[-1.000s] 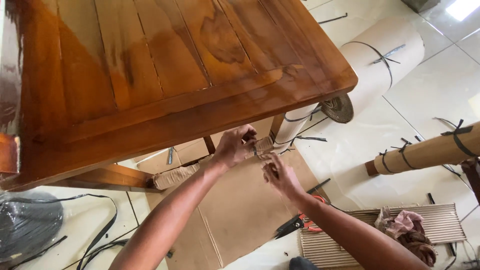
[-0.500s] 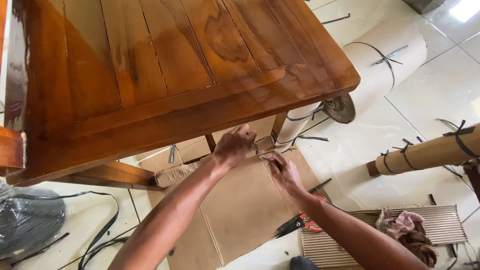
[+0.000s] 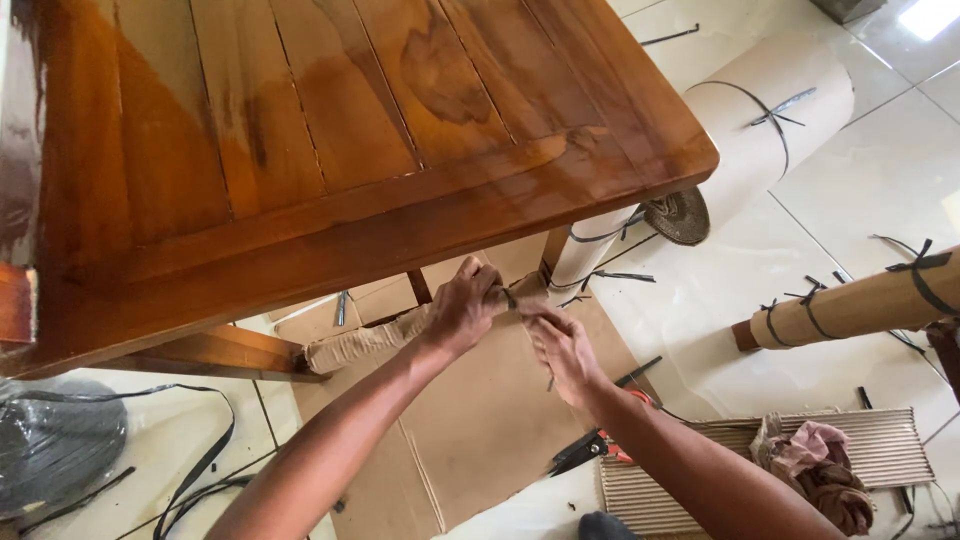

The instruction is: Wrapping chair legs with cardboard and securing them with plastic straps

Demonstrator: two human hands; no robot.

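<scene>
Right hand [image 3: 562, 350] has dropped slightly, fingers pinching a thin dark strap [image 3: 549, 378]; left hand [image 3: 466, 305] curled tight around cardboard-wrapped rail [image 3: 370, 340] under the wooden counter [image 3: 330, 130], above floor cardboard sheet [image 3: 470, 420]

- You work in bright, even daylight; the brightest patch is a blown-out white glare on the glossy pale floor tiles [image 3: 925, 15] at the top right.
- The varnished reddish-brown wooden table [image 3: 330, 120] throws back a soft sheen along its near edge.
- Beneath it lies shadow, dimming the flat brown cardboard sheet [image 3: 480, 420].
- Your left hand [image 3: 465, 305] and right hand [image 3: 560, 350] look slightly soft.
- Straight lines bow mildly toward the frame's edges.
</scene>
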